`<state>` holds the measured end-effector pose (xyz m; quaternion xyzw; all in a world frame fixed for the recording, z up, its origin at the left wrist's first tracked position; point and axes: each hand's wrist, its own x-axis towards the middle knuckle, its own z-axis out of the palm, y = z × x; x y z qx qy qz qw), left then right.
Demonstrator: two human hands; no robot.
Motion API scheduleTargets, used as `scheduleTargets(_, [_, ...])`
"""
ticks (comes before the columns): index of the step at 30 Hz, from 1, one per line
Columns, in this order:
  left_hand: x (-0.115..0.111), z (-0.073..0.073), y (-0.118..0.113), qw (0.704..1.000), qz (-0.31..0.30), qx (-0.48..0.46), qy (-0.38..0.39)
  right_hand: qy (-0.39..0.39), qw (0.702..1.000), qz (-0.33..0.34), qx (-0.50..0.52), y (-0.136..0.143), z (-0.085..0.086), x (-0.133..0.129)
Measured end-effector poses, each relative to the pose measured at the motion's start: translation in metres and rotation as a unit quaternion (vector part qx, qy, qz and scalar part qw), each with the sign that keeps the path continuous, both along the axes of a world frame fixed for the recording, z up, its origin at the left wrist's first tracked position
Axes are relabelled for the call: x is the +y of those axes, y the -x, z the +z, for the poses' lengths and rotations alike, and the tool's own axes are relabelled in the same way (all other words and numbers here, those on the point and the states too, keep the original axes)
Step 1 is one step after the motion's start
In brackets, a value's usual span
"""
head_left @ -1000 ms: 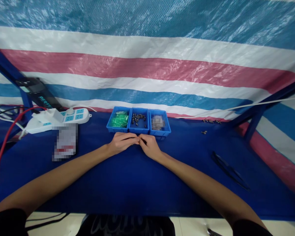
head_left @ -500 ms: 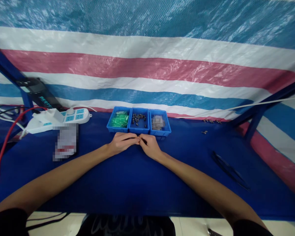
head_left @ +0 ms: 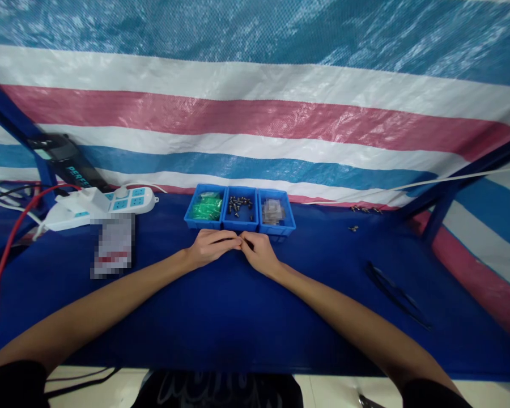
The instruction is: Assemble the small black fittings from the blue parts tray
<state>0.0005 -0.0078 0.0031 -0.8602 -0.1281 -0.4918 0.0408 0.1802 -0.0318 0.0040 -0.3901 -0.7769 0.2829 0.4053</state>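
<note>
My left hand [head_left: 212, 247] and my right hand [head_left: 259, 251] meet at the fingertips, just in front of three small blue bins. Both are closed in a pinch; whatever lies between the fingers is hidden or too small to name. Behind my left hand, the left bin [head_left: 187, 221] holds green plastic pieces [head_left: 207, 206]. In the middle bin [head_left: 239, 224] are several small dark metal parts [head_left: 238, 203]. Clear plastic pieces [head_left: 273, 212] fill part of the right bin [head_left: 289, 222], behind my right hand.
A white power strip [head_left: 140, 199] with cables and a blurred-out flat object [head_left: 114, 246] are at the left. On the blue tabletop [head_left: 238, 317], small metal parts [head_left: 365, 209] lie at the back right, with thin black glasses or a loop [head_left: 395, 294] nearer. A striped sheet [head_left: 255, 119] hangs behind.
</note>
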Motion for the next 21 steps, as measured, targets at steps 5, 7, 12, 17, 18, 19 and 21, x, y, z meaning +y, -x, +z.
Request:
scheduleTargets(5, [0.0003, 0.0002, 0.0004, 1.000, 0.005, 0.004, -0.002, 0.003, 1.000, -0.004, -0.002, 0.0005, -0.0004, 0.0002])
scheduleTargets(7, [0.0007, -0.0004, 0.0005, 1.000, 0.005, 0.005, -0.004, 0.004, 1.000, -0.004, -0.002, 0.0004, -0.0004, 0.0002])
scheduleTargets(12, [0.0003, 0.0001, 0.0000, 1.000, 0.001, 0.002, -0.001, 0.001, 1.000, -0.001, -0.001, -0.0001, -0.0004, 0.0004])
scheduleTargets(17, [0.0002, -0.0006, 0.0003, 1.000, 0.003, 0.004, 0.006, 0.008, 1.000, 0.003, -0.001, -0.0001, -0.0010, 0.0010])
scheduleTargets(18, [0.0004, -0.0012, 0.0004, 1.000, 0.003, 0.003, 0.008, 0.008, 1.000, 0.003, -0.001, -0.0001, -0.0011, 0.0011])
scheduleTargets(19, [0.0005, -0.0017, 0.0005, 1.000, 0.003, 0.002, 0.009, 0.008, 1.000, 0.004, -0.001, -0.0002, -0.0012, 0.0011])
scheduleTargets(21, [0.0008, -0.0025, 0.0006, 1.000, 0.003, 0.001, 0.011, 0.007, 1.000, 0.003, -0.002, -0.0002, -0.0013, 0.0012])
